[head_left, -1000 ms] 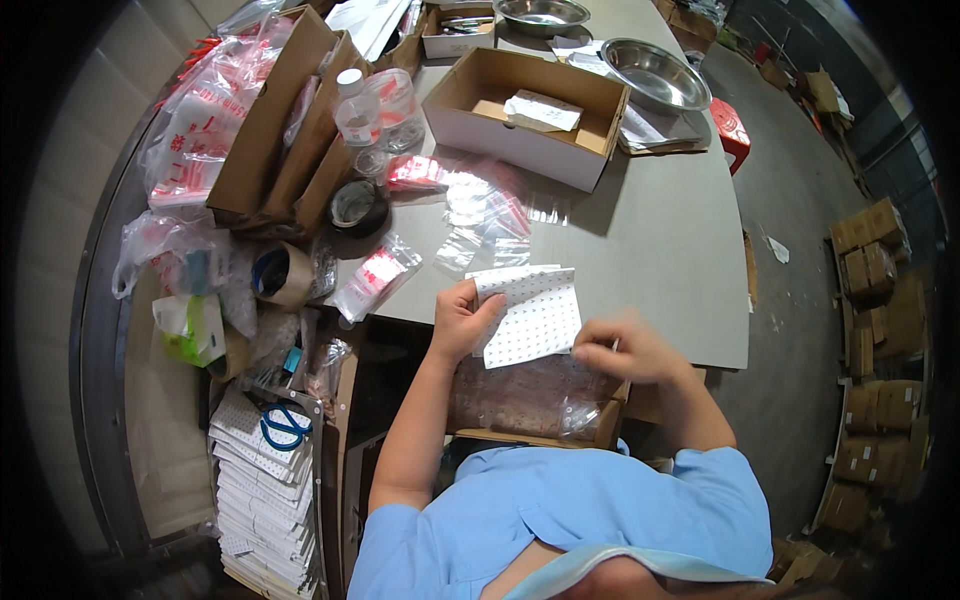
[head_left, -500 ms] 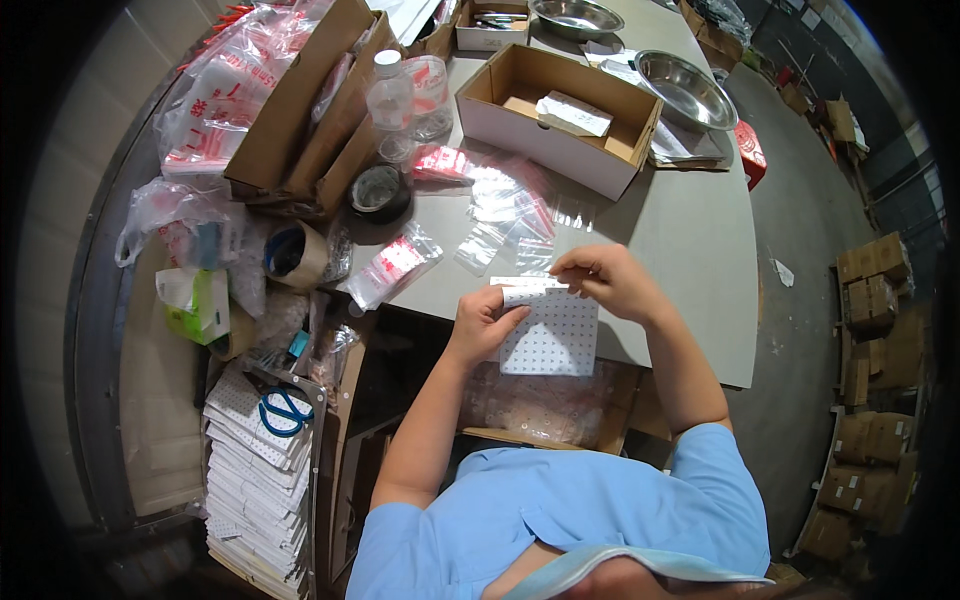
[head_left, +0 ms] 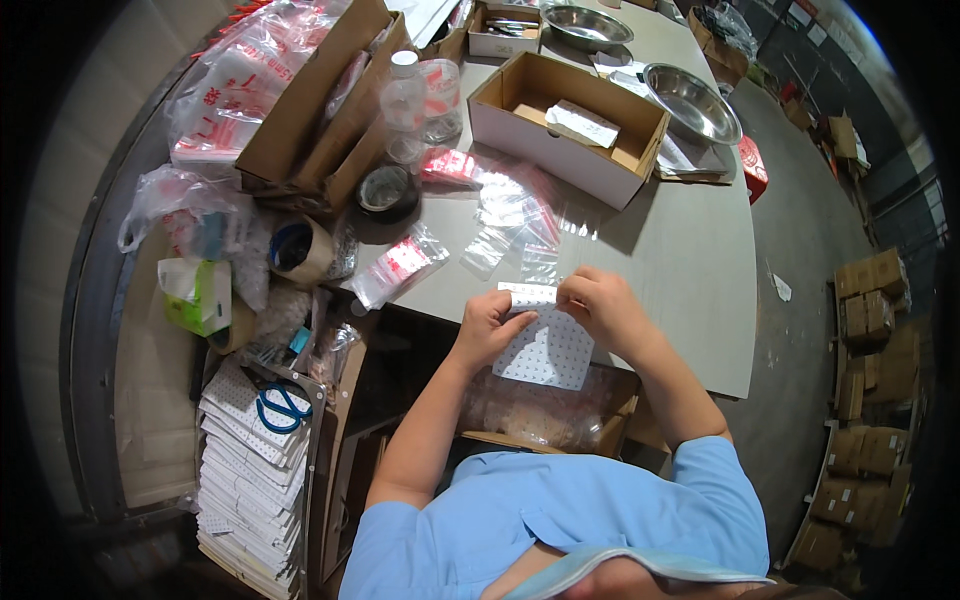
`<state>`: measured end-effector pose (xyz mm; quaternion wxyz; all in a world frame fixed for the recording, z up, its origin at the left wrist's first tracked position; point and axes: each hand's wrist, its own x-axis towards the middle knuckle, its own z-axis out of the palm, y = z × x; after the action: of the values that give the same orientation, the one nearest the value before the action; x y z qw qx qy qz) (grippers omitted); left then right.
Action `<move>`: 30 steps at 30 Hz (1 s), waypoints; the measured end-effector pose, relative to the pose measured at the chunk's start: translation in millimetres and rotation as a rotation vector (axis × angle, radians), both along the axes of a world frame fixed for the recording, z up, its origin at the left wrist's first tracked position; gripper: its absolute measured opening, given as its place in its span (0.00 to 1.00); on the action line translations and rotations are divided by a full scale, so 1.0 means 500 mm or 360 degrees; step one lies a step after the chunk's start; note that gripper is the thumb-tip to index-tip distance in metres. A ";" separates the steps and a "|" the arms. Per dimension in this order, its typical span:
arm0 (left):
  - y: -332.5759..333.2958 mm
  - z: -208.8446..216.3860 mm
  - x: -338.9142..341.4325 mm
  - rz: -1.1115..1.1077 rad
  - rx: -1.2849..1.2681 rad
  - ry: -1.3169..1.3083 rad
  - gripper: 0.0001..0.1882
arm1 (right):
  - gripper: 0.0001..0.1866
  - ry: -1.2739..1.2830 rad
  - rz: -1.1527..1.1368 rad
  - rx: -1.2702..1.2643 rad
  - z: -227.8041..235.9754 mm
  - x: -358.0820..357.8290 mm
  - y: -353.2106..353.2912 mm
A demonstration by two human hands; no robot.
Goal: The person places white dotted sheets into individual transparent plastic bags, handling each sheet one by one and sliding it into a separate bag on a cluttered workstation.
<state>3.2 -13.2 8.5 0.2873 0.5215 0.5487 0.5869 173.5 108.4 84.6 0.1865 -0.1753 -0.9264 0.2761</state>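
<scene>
A white sheet (head_left: 545,352) printed with rows of small dark marks hangs between my hands at the table's front edge, its top turned over in a fold. My left hand (head_left: 490,325) pinches the left end of the fold, thumb lying across the front. At the right end, the closed fingers of my right hand (head_left: 603,308) grip the same fold; their tips are partly hidden. Just beyond the sheet, clear zip bags (head_left: 515,215) lie spread on the table. Under its lower edge is an open carton (head_left: 535,405) with clear plastic inside.
A white box (head_left: 560,150), steel bowls (head_left: 692,103) and a plastic bottle (head_left: 403,100) stand farther back. Tape rolls (head_left: 300,250) and a small bag with a red label (head_left: 402,262) lie left. Blue-handled scissors (head_left: 283,408) rest on stacked printed sheets (head_left: 250,480) at lower left.
My right hand has come down onto the fold and closed on it. The sheet's lower part has swung slightly left and tilted, and the view has shifted a little.
</scene>
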 end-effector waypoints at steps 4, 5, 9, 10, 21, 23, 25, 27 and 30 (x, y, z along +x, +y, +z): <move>0.000 -0.012 -0.004 -0.0022 -0.0034 0.0047 0.10 | 0.06 -0.0053 0.0026 0.0098 0.001 0.008 -0.010; 0.000 -0.020 -0.007 -0.0027 -0.0059 0.0060 0.11 | 0.06 -0.0077 0.0055 0.0112 0.006 0.010 -0.011; -0.004 -0.021 -0.005 -0.0030 -0.0107 -0.0097 0.13 | 0.06 -0.0066 0.0230 -0.0263 0.019 0.021 0.004; -0.005 -0.015 -0.004 -0.0085 -0.0107 -0.0176 0.14 | 0.05 -0.0030 0.0175 -0.0551 0.018 0.027 0.015; -0.007 0.001 -0.028 -0.0618 -0.0006 -0.0018 0.17 | 0.14 -0.0246 -0.0008 -0.0526 -0.056 -0.042 0.046; -0.007 0.005 -0.028 -0.0624 -0.0005 -0.0012 0.19 | 0.15 -0.0178 -0.0040 -0.0195 -0.067 -0.046 0.034; -0.007 0.006 -0.027 -0.0608 0.0019 0.0004 0.21 | 0.16 -0.0148 -0.0145 -0.0075 -0.072 -0.043 0.036; -0.011 0.001 -0.028 -0.0578 -0.0002 0.0033 0.23 | 0.17 -0.0375 -0.0255 -0.0040 -0.047 -0.041 0.063; -0.006 -0.002 -0.029 -0.0565 0.0019 0.0055 0.25 | 0.17 -0.0647 -0.0215 -0.0188 -0.006 -0.048 0.112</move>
<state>-11.3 -16.4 7.6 0.3739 0.6217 0.4494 0.5212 149.3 164.6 81.6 0.0035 -0.2995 -0.9134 0.2757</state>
